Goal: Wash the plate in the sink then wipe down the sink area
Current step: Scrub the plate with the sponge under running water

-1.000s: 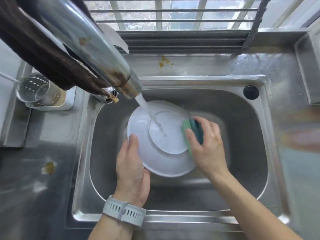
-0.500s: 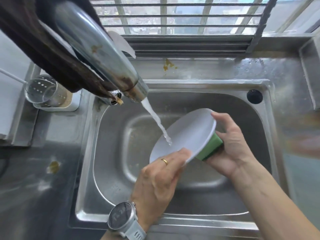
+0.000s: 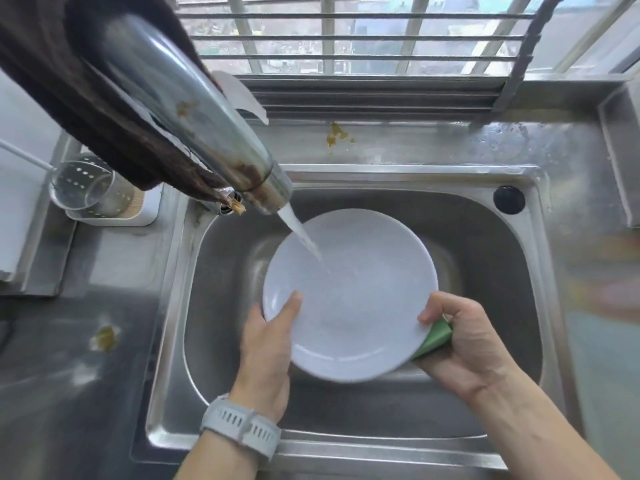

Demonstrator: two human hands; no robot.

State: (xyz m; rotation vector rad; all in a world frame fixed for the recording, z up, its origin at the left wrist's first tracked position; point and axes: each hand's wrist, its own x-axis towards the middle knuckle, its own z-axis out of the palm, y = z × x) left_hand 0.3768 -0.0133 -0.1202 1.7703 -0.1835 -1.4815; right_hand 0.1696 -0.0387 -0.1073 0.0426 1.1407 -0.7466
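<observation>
From the head camera, a white plate [image 3: 349, 296] is held face up over the basin of the steel sink [image 3: 485, 244], the landmark here. The left hand [image 3: 266, 351] grips the plate's near-left rim, thumb lying on its upper face, fingers hidden beneath. The right hand [image 3: 464, 344] curls round the plate's near-right rim and pinches a green sponge [image 3: 434, 337] against the underside. Water [image 3: 299, 235] runs from the faucet [image 3: 194, 112] at the sink's far-left corner onto the plate. A dark plug [image 3: 508, 199] sits at the sink's far-right corner. Left of the sink, a perforated metal holder [image 3: 86, 188] stands on the counter [image 3: 69, 375]. A grey watch strap [image 3: 240, 426] circles the left wrist.
</observation>
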